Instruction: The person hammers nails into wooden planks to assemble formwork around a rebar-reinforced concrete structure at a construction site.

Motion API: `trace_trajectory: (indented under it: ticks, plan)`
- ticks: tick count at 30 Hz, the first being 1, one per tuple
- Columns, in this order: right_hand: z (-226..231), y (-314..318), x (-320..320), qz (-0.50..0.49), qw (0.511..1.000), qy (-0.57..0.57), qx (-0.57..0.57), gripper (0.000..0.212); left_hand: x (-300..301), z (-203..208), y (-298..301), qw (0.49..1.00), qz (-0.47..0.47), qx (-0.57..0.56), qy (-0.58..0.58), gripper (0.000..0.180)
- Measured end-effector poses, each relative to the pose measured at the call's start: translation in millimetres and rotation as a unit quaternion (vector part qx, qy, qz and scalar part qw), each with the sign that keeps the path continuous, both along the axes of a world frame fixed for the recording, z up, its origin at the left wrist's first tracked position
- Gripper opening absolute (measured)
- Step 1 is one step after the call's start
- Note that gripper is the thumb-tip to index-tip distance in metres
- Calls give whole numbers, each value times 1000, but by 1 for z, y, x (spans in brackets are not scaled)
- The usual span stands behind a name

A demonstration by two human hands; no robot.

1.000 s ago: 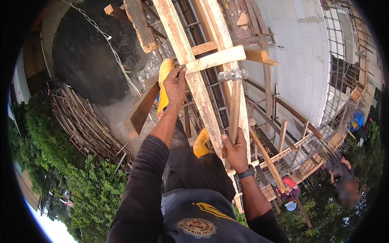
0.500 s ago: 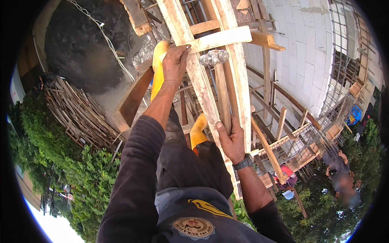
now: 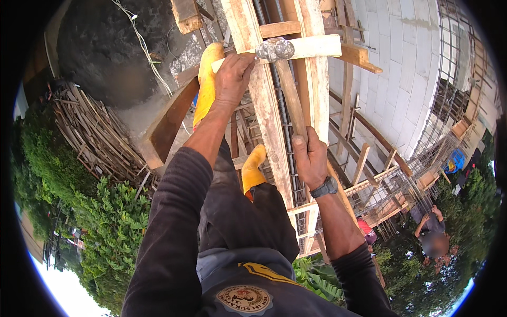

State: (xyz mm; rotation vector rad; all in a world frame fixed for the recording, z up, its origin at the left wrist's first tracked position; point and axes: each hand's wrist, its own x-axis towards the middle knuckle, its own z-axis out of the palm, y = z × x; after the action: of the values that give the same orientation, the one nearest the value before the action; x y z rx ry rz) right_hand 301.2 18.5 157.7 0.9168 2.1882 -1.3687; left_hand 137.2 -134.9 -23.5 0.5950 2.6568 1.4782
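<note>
My right hand [image 3: 312, 162] is wrapped round the wooden handle of a hammer [image 3: 291, 95]. The grey, worn hammer head lies over a short pale wooden strip [image 3: 317, 46], close to the fingertips of my left hand [image 3: 232, 79]. Those fingers are pinched on a nail at the strip's left part; the nail itself is hidden now, though its small tip showed earlier. The strip lies crosswise over two long form boards [image 3: 268, 100]. Steel reinforcing bars [image 3: 288, 129] run between the boards.
Yellow boots [image 3: 207, 87] on my feet stand among the timbers. A stack of boards [image 3: 97, 132] lies at the left, near dark wet ground [image 3: 105, 58]. A pale block wall [image 3: 388, 68] rises at right. Another person [image 3: 432, 224] is at the lower right, near rebar cages [image 3: 428, 153].
The hammer and my right hand have moved up, bringing the hammer head over the strip beside my left fingers. The whole view has shifted a little; my left hand stays at the strip.
</note>
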Motion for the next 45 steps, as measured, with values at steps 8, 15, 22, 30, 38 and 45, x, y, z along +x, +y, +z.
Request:
trace_trajectory:
  ticks: [8, 15, 22, 30, 38, 45]
  plan:
    - [-30, 16, 8, 70, 996, -9, 58, 50, -1, -3, 3, 1000, -18, -15, 13, 22]
    - [-32, 18, 13, 75, 997, 9, 36, 47, -1, 0, 1, 1000, -16, -4, 0, 27]
    - [-38, 12, 29, -15, 998, 67, -1, 49, -5, 23, 2, 998, 42, -31, -36, 25]
    - [-46, -2, 38, -85, 993, 67, -42, 46, -49, 12, 4, 870, 217, -247, -366, 68]
    - [-42, 7, 30, -6, 988, 154, -19, 55, -48, -1, 0, 874, 213, -288, -330, 63]
    - [-74, 30, 23, 74, 995, 15, 61, 57, -49, -3, 11, 870, 213, -281, -346, 62]
